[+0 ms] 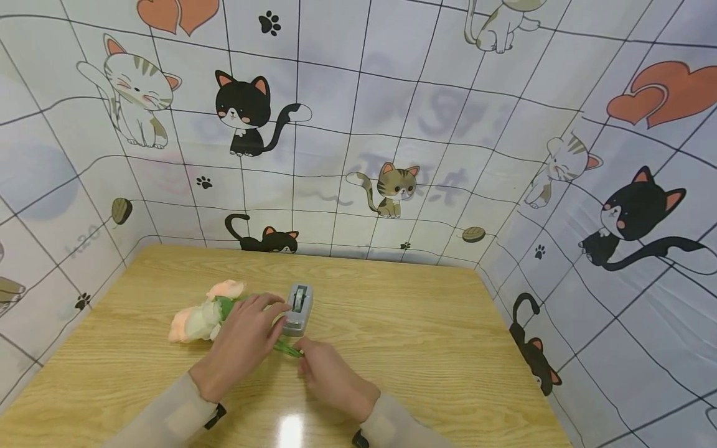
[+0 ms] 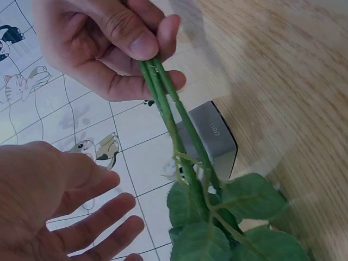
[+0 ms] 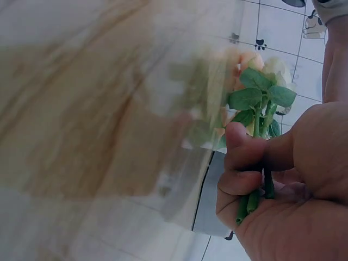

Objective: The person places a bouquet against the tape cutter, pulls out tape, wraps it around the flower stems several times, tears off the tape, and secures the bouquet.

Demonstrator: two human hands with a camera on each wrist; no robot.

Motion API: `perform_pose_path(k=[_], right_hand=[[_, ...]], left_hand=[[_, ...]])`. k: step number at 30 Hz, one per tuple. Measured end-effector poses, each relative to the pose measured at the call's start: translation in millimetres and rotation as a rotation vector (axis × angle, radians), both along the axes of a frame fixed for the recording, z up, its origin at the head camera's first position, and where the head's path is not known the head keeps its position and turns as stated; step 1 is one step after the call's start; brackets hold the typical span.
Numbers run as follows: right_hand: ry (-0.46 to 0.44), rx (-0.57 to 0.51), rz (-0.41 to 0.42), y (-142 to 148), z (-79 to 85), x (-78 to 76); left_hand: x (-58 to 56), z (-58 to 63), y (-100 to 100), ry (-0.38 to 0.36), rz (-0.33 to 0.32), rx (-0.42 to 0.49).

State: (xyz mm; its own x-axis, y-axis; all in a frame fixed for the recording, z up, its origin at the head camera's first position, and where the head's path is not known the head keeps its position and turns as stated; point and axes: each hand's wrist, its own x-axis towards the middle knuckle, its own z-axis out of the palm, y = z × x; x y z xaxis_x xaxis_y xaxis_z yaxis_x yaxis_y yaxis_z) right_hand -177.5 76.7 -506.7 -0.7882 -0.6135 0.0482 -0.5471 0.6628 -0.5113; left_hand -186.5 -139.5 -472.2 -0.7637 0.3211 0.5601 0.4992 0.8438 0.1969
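Head: the right hand [image 1: 330, 378] pinches green stems [image 1: 288, 350], blooms [image 1: 198, 322] at its 10 o'clock, tape dispenser [image 1: 298, 311] at 11. Left wrist: the left hand [image 2: 54, 182], fingers spread, grips nothing at the stems' 8 o'clock. Right wrist: curled fingers [image 3: 239, 182] gather 3 stem ends [image 3: 253, 202], probably to bundle them.

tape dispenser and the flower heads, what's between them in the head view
In the head view, the left hand lies between the tape dispenser and the flower heads, with green leaves showing on the flower side.
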Motion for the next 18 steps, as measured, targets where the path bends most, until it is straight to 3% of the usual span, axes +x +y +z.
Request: perform_pose_path(k=[5, 14, 18], right_hand=[[0.063, 0.051, -0.017, -2, -1.5, -1.7], [0.082, 0.132, -0.062, -4, -1.3, -7.8], [0.152, 0.166, -0.066, -3, -3.2, -12.2]], left_hand=[[-7.1, -4.3, 2, -0.053, 0.011, -0.009], [-20.4, -15.5, 6, -0.134, 0.074, -0.039], [-24.8, -17.6, 8, -0.164, 0.086, -0.035]])
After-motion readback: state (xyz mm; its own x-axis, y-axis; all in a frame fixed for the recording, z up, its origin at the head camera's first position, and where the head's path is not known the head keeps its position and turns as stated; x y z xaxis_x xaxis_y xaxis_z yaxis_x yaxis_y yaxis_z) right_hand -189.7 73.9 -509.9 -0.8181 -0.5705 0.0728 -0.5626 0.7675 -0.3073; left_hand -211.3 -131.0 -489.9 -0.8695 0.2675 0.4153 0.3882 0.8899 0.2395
